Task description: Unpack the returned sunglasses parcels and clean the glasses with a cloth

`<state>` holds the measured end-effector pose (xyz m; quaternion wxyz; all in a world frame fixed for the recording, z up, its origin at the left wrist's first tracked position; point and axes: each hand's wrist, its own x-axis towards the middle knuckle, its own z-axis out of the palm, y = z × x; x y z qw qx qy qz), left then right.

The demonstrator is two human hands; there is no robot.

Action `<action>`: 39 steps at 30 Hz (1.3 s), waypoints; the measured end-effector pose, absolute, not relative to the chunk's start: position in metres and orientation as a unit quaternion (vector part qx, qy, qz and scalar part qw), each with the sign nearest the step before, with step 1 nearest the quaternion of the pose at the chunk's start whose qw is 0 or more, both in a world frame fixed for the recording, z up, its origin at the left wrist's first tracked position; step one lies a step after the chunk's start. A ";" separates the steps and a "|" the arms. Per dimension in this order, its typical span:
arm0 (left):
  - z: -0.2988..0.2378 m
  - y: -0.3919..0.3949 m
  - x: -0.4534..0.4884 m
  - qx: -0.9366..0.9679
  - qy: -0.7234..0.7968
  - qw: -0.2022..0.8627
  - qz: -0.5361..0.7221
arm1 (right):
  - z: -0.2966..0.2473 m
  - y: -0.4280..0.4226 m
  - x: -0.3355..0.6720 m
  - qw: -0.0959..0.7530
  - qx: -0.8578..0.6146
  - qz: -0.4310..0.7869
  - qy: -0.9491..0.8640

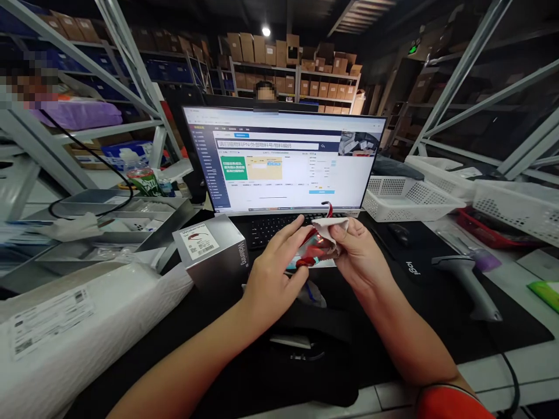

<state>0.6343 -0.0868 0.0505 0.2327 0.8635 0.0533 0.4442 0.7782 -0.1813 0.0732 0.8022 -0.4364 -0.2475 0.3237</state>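
Observation:
In front of the monitor, my left hand (269,278) grips a pair of red-framed glasses (308,261), thumb below and fingers stretched along the far side. One red temple with a dark tip rises above the hands. My right hand (363,251) pinches a white cloth or tissue (324,223) against the glasses, so part of the frame is hidden. A silver box (218,256), its label picturing red glasses, stands left of my left hand. Beneath my wrists lies an open black case or bag (318,372) with pale and shiny items inside.
A monitor (279,174) and keyboard (262,230) stand ahead. On the right are a barcode scanner (469,285), a mouse (398,234) and white perforated baskets (406,201). A wrapped white package (87,331) and grey trays (148,218) fill the left. People are beyond the desk.

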 end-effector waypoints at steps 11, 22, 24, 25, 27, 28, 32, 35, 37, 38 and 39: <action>0.069 -0.059 0.615 0.846 0.057 0.257 0.463 | 0.108 -0.270 0.826 0.637 -0.653 -0.087 -0.400; 0.065 -0.071 0.614 0.873 -0.026 0.158 0.460 | 0.096 -0.240 0.790 0.481 -0.650 0.097 -0.581; 0.067 -0.072 0.613 0.854 -0.011 0.139 0.501 | 0.097 -0.244 0.789 0.493 -0.645 0.161 -0.562; 0.068 -0.072 0.613 0.847 -0.008 0.131 0.516 | 0.098 -0.246 0.790 0.494 -0.639 0.210 -0.551; 0.070 -0.073 0.612 0.841 -0.014 0.109 0.529 | 0.100 -0.249 0.790 0.490 -0.628 0.301 -0.525; 0.071 -0.073 0.611 0.845 -0.020 0.091 0.527 | 0.100 -0.248 0.788 0.489 -0.625 0.323 -0.515; 0.069 -0.074 0.613 0.870 -0.070 -0.001 0.488 | 0.089 -0.235 0.764 0.479 -0.669 0.210 -0.528; 0.063 -0.076 0.617 0.874 -0.113 -0.029 0.471 | 0.080 -0.224 0.743 0.445 -0.710 0.091 -0.539; 0.062 -0.075 0.618 0.872 -0.121 -0.021 0.474 | 0.079 -0.221 0.744 0.429 -0.712 0.069 -0.551; 0.063 -0.074 0.617 0.871 -0.122 -0.008 0.476 | 0.081 -0.222 0.750 0.422 -0.702 0.087 -0.567; 0.064 -0.073 0.617 0.870 -0.118 0.011 0.478 | 0.083 -0.223 0.759 0.414 -0.685 0.125 -0.586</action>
